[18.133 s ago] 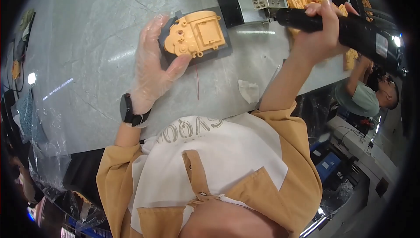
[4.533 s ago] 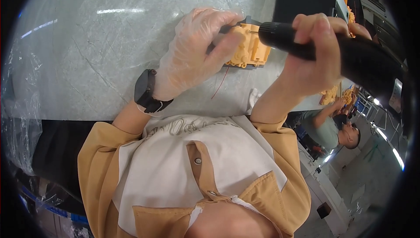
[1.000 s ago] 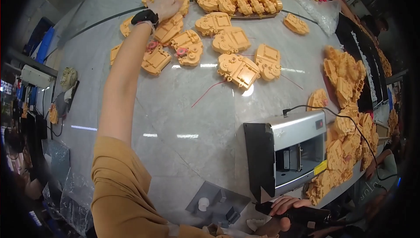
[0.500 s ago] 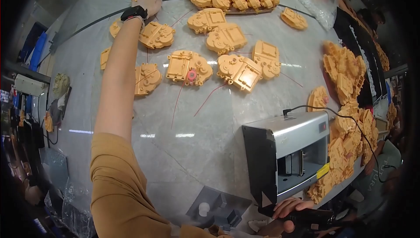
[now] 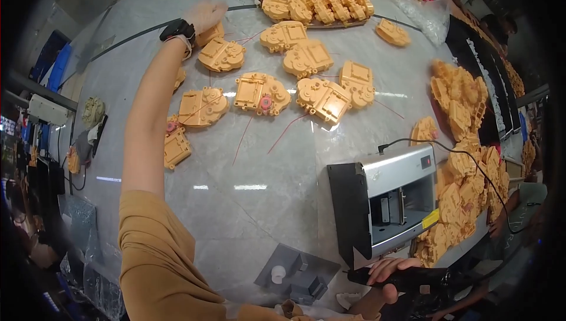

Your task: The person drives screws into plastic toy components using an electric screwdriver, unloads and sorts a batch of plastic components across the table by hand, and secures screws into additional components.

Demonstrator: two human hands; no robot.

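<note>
The grey table [image 5: 253,209] stretches between my left hand [image 5: 205,15], reaching far forward, and my right hand [image 5: 390,272], nearer me. Beyond the right one and to its right runs a heap of orange housings [image 5: 463,197]; the silver machine [image 5: 394,173] stands just past it, the dark grey fixture [image 5: 295,278] left of it. Those fingers wrap a black tool [image 5: 430,277]. One orange housing [image 5: 210,35] sits under my left palm; whether I'm gripping it, I can't tell.

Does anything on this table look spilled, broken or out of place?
Nothing looks plainly spilled or broken. The heap of orange casings beside the silver machine looks untidy, piled at all angles, unlike the neater far stack.
</note>
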